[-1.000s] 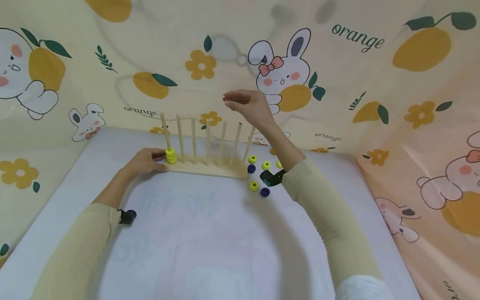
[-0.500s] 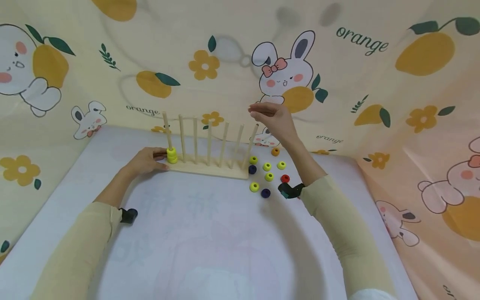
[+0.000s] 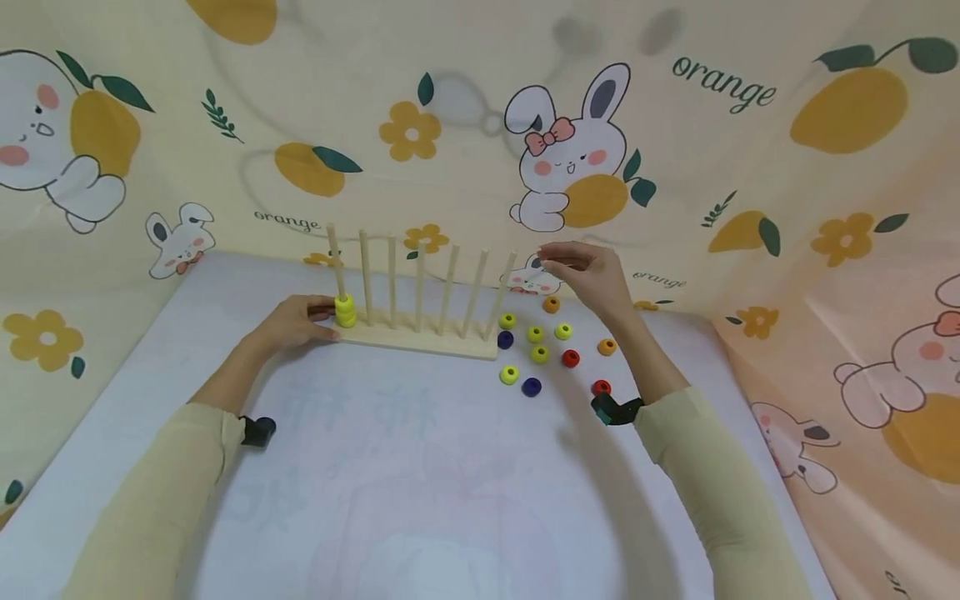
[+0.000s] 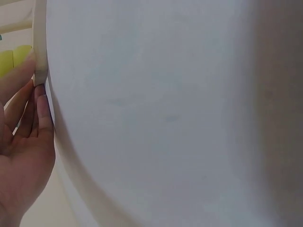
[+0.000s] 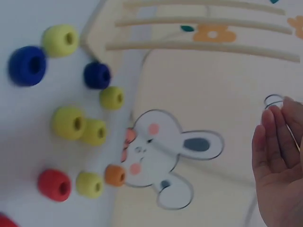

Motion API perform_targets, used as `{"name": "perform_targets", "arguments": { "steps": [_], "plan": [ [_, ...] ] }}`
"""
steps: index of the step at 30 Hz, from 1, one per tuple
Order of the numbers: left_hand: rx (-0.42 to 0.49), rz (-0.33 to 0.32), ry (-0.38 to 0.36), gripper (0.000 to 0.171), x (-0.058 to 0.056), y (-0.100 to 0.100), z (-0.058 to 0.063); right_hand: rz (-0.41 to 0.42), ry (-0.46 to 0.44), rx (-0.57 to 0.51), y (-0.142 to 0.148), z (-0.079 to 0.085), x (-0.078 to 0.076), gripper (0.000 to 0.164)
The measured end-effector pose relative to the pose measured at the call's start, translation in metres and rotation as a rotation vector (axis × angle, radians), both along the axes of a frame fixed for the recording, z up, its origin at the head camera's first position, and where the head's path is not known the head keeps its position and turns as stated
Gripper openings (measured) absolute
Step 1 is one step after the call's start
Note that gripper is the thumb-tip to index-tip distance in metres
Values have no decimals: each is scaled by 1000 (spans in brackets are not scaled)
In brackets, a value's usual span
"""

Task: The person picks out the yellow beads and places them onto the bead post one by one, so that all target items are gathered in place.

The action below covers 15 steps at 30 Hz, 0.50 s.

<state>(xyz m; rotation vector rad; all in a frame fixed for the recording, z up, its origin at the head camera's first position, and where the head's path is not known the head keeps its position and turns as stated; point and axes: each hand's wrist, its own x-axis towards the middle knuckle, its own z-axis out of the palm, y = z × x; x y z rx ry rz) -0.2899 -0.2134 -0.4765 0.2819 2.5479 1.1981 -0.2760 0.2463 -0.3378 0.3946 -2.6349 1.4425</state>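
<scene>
A wooden peg rack with several upright pegs stands toward the back of the table. Yellow beads are stacked on its leftmost peg. My left hand grips the left end of the base, thumb at the front corner, other fingers behind. In the left wrist view, that thumb lies beside the yellow beads. Raised in the air right of the rack, my right hand has its fingers together and fairly straight; no bead shows in it. Loose yellow beads and blue beads lie below it, right of the base.
Red beads and orange beads lie among the loose ones. A printed cloth with rabbits and oranges hangs behind the white table and at its sides. Each wrist wears a black camera.
My right hand has moved right and down, from above the rack to above the loose beads, uncovering red and orange ones. My left hand stays on the rack's end.
</scene>
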Motion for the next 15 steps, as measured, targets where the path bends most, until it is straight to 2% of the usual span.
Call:
{"name": "perform_targets", "arguments": {
  "steps": [7,15],
  "plan": [
    [-4,7,-7,76,-1,-1,1,-38,-20,-21,18,-21,7,33],
    [-34,-21,24,73,3,0,5,-129,-45,-53,41,-54,11,31]
  ]
}}
